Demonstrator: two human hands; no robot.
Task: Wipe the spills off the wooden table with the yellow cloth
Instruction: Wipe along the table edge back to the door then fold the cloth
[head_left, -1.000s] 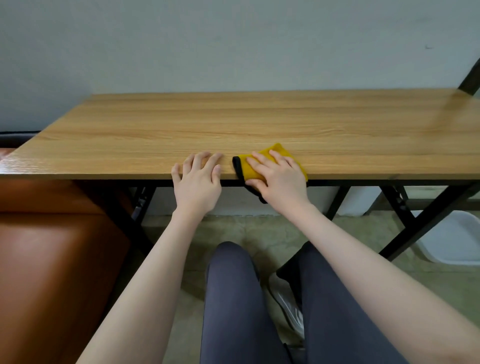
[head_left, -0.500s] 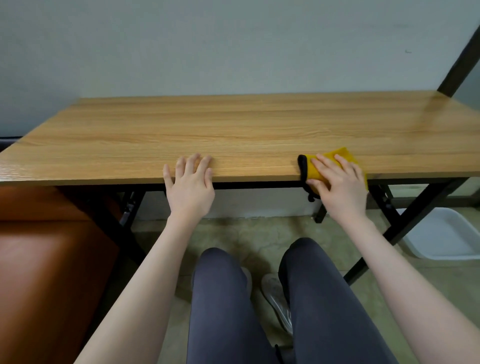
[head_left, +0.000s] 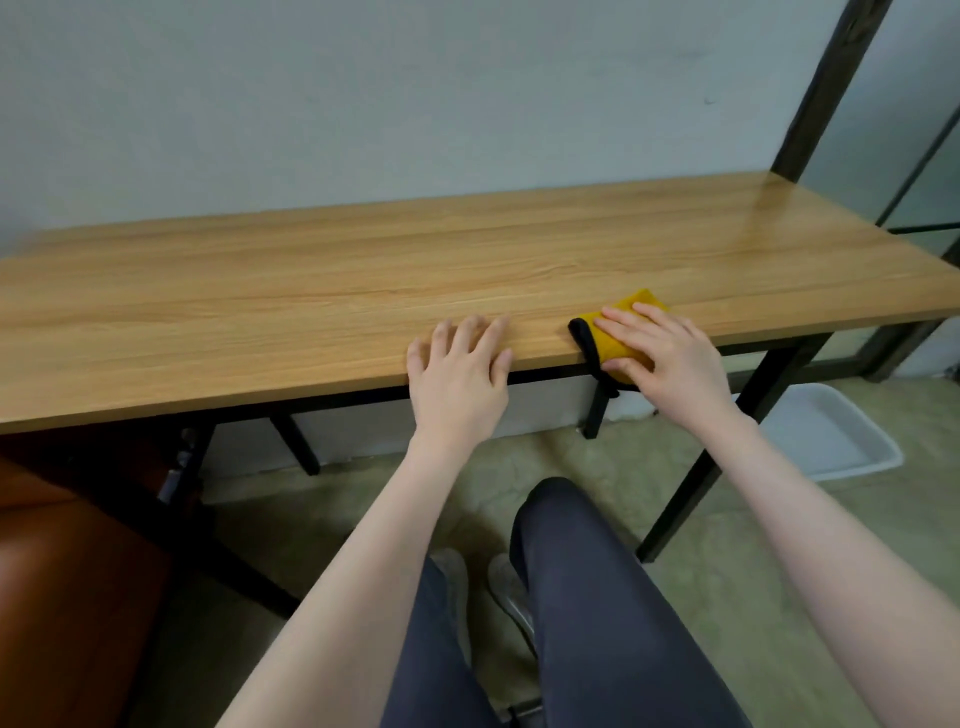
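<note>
The right hand (head_left: 670, 358) lies flat with fingers spread, its grip pressing down on the yellow cloth (head_left: 618, 332) rather than closed round it; the cloth sits at the counter's near edge, right of centre in the frame, with its black hem (head_left: 589, 345) drooping over the lip. The left hand (head_left: 457, 374) is released, holding nothing, palm down and fingers splayed on the same edge just left of the cloth, apart from it, seemingly bracing. The counter (head_left: 311, 291) shows bare wood grain across the middle of the frame, with a glossy patch toward the upper right (head_left: 769, 218); whether that is wet or only glare I cannot tell, and no distinct spill stands out. The step in hand looks like wiping along the front edge. The next move calls for steady downward pressure while sliding the cloth over unwiped wood, keeping it from slipping off the lip.
</note>
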